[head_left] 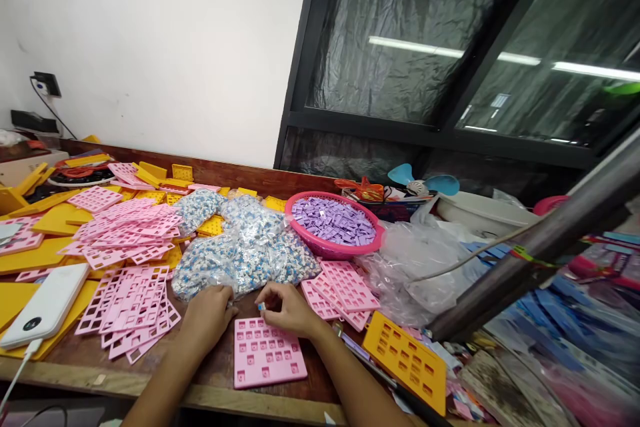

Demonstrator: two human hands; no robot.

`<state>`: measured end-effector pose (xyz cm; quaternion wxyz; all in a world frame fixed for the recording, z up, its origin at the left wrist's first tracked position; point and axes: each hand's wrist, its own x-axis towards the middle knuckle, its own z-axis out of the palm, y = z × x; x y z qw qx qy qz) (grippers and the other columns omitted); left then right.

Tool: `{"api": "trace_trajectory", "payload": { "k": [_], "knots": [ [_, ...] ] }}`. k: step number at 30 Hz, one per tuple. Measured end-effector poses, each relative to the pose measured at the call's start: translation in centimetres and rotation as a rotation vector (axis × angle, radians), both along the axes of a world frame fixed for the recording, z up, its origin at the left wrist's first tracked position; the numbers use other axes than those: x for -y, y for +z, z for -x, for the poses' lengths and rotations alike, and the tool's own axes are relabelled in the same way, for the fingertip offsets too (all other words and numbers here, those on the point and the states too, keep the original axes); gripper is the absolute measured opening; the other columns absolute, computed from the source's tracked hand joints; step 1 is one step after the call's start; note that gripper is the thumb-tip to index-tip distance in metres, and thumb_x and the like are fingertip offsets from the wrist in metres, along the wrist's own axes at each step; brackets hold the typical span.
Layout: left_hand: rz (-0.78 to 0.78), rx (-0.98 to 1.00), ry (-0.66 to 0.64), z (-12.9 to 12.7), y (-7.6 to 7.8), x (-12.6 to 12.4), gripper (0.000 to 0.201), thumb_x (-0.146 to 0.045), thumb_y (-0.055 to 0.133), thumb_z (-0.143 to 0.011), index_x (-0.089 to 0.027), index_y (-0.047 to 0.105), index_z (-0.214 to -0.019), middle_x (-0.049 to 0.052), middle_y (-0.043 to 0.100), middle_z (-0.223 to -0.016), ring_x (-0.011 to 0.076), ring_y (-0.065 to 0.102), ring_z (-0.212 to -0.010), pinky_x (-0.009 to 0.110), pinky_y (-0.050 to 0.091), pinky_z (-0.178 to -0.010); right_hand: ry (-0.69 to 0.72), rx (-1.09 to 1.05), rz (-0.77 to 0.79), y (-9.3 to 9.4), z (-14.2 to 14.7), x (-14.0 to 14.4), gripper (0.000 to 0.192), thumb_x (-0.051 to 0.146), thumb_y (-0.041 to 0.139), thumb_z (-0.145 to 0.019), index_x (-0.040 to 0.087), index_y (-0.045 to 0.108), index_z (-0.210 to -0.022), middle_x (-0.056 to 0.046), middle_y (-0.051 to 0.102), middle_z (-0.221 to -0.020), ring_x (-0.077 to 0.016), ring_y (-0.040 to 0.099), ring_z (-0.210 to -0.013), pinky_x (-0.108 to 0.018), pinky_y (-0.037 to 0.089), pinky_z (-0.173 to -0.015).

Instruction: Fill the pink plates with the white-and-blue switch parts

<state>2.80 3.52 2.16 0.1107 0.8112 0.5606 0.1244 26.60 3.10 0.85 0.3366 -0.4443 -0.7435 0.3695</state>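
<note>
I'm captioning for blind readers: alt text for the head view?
A person's right grip pinches a small blue-and-white piece near the far edge of a pink board with square recesses; the left grip rests beside clear bags of small pieces. Beyond is a pink basket of purple pieces.

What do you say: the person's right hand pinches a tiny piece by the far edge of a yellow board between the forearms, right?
Not quite: in the head view, the board between the forearms is pink, not yellow. The right hand does pinch a tiny piece by its far edge.
</note>
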Motion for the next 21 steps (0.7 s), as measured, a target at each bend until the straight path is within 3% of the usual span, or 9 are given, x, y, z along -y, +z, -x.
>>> {"api": "trace_trajectory", "payload": {
  "k": [7, 11, 14, 21],
  "knots": [
    [0.039, 0.038, 0.024, -0.1, -0.2, 0.4, 0.014, -0.018, 0.055, -0.091, -0.024, 0.067, -0.095, 0.006, 0.076, -0.097, 0.0241, 0.07, -0.095, 0.03, 0.042, -0.076, 0.012, 0.03, 0.009, 0.2, -0.2, 0.3, 0.017, 0.007, 0.067, -0.067, 0.019, 0.067, -0.08, 0.003, 0.067, -0.074, -0.0119, 0.059, -0.067, -0.02, 0.044, -0.06],
    [0.054, 0.134, 0.0, 1.0, -1.6, 0.6, 0.022, -0.022, 0.056, -0.092, -0.026, 0.068, -0.111, 0.005, 0.075, -0.102, 0.0246, 0.069, -0.097, 0.032, 0.044, -0.082, 0.03, 0.046, 0.074, 0.5, -0.3, 0.3, 0.024, 0.011, 0.07, -0.071, 0.02, 0.072, -0.094, 0.001, 0.071, -0.08, -0.0136, 0.062, -0.068, -0.021, 0.047, -0.06],
    [0.028, 0.168, 0.0, 1.3, -2.2, 0.8, 0.033, -0.026, 0.059, -0.092, -0.027, 0.066, -0.125, 0.007, 0.074, -0.109, 0.0278, 0.068, -0.101, 0.037, 0.045, -0.089, 0.075, 0.111, 0.011, 0.9, -0.2, 0.3, 0.034, 0.01, 0.069, -0.075, 0.023, 0.078, -0.105, -0.002, 0.076, -0.095, -0.0163, 0.066, -0.077, -0.024, 0.05, -0.067],
    [0.054, 0.11, -0.026, 1.0, -1.3, 1.4, 0.022, -0.023, 0.052, -0.096, -0.025, 0.072, -0.105, 0.007, 0.072, -0.103, 0.0283, 0.066, -0.102, 0.039, 0.044, -0.089, 0.042, 0.192, -0.002, 0.8, 0.2, 0.6, 0.02, 0.013, 0.075, -0.077, 0.023, 0.082, -0.093, 0.0, 0.078, -0.086, -0.0177, 0.069, -0.077, -0.025, 0.049, -0.07]
  ]
}}
